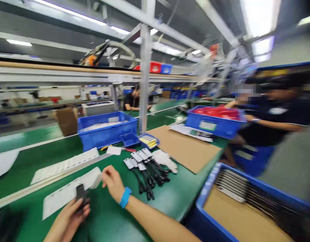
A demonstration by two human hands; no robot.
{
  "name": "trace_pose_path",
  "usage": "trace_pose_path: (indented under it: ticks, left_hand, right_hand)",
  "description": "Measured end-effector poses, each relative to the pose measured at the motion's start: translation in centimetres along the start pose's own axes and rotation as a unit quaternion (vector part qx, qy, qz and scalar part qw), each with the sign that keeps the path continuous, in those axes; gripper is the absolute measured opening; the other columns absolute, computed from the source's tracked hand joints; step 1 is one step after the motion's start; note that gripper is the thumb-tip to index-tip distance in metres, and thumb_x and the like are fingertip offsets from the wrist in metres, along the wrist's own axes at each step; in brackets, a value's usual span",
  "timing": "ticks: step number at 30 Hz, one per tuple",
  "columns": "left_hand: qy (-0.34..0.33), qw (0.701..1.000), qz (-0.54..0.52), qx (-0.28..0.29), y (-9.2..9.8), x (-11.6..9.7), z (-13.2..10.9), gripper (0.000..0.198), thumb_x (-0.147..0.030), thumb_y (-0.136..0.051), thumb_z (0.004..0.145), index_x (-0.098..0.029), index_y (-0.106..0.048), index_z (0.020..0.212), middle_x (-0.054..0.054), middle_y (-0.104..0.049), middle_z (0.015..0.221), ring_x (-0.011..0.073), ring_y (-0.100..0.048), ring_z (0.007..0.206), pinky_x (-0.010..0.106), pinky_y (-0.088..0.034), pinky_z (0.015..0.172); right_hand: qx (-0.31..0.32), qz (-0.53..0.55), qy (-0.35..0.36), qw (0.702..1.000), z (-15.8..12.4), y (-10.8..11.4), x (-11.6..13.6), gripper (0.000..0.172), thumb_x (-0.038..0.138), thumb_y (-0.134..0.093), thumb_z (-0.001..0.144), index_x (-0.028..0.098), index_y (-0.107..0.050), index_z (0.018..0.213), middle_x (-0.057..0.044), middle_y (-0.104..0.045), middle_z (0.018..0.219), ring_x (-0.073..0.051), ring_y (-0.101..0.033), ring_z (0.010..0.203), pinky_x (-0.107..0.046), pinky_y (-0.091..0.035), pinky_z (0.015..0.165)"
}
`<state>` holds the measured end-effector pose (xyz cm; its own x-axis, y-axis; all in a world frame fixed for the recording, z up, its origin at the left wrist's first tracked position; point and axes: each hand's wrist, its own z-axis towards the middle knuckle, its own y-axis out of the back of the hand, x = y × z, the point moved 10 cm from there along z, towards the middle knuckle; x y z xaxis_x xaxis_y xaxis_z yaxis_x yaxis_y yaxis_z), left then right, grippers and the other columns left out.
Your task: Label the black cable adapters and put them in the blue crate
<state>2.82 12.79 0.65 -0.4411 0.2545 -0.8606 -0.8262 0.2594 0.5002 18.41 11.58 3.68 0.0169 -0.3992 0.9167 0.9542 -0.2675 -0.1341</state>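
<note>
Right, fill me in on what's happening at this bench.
A person at a green table holds a small dark part in the left hand, while the right hand, with a blue wristband, pinches the corner of a white label sheet. A bunch of black cables with white tags lies just beyond. Other people work at a blue bin of red parts further along.

A green desk runs across the view. On it stand a blue bin with white sheets inside, a small blue tray of yellow labels, a white glove, a bunch of black cables with silver tags, and a sheet of brown cardboard. Farther right sits a blue bin of red parts, with a person in dark clothes beside it. A brown box stands at the back left.
</note>
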Motion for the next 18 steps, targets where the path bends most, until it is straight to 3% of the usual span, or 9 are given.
trace_pose_path:
  ticks: [2, 5, 9, 18]
  left_hand:
    - [0.095, 0.981, -0.169, 0.027, 0.0, 2.2, -3.1, 0.035, -0.03, -0.053, 0.087, -0.016, -0.052, 0.119, 0.012, -0.066, 0.104, 0.0234, -0.066, 0.092, 0.037, -0.056, 0.084]
    - [0.143, 0.908, -0.385, 0.079, -2.2, 1.9, -5.1, 0.051, -0.026, -0.068, 0.08, -0.016, -0.046, 0.125, 0.014, -0.063, 0.114, 0.0218, -0.065, 0.094, 0.037, -0.052, 0.089]
    - [0.13, 0.894, -0.412, 0.114, -3.5, 0.9, -5.2, 0.052, -0.021, -0.073, 0.076, -0.017, -0.048, 0.122, 0.015, -0.062, 0.114, 0.0207, -0.065, 0.09, 0.035, -0.052, 0.084]
    - [0.132, 0.881, -0.427, 0.158, -4.2, 0.5, -5.8, 0.058, -0.016, -0.07, 0.076, -0.014, -0.042, 0.128, 0.018, -0.062, 0.115, 0.0239, -0.065, 0.095, 0.036, -0.05, 0.085]
  right_hand:
    - [0.016, 0.042, -0.016, 0.999, -0.2, 0.1, -0.3, 0.021, 0.043, -0.052, 0.084, 0.023, -0.05, 0.081, 0.001, -0.05, 0.068, -0.013, -0.052, 0.053, -0.027, -0.045, 0.049]
    - [0.034, 0.075, -0.035, 0.996, -0.4, 0.1, -1.1, 0.023, 0.043, -0.053, 0.085, 0.021, -0.048, 0.083, 0.004, -0.046, 0.068, -0.009, -0.047, 0.051, -0.023, -0.041, 0.049]
    - [0.081, 0.09, -0.055, 0.991, -1.3, -0.8, -1.6, 0.024, 0.041, -0.057, 0.084, 0.02, -0.049, 0.081, 0.004, -0.045, 0.069, -0.007, -0.044, 0.048, -0.022, -0.037, 0.046]
    - [0.151, -0.012, -0.067, 0.986, -2.4, -2.3, -1.6, 0.023, 0.04, -0.066, 0.078, 0.018, -0.058, 0.078, 0.001, -0.052, 0.066, -0.01, -0.045, 0.053, -0.022, -0.037, 0.044]
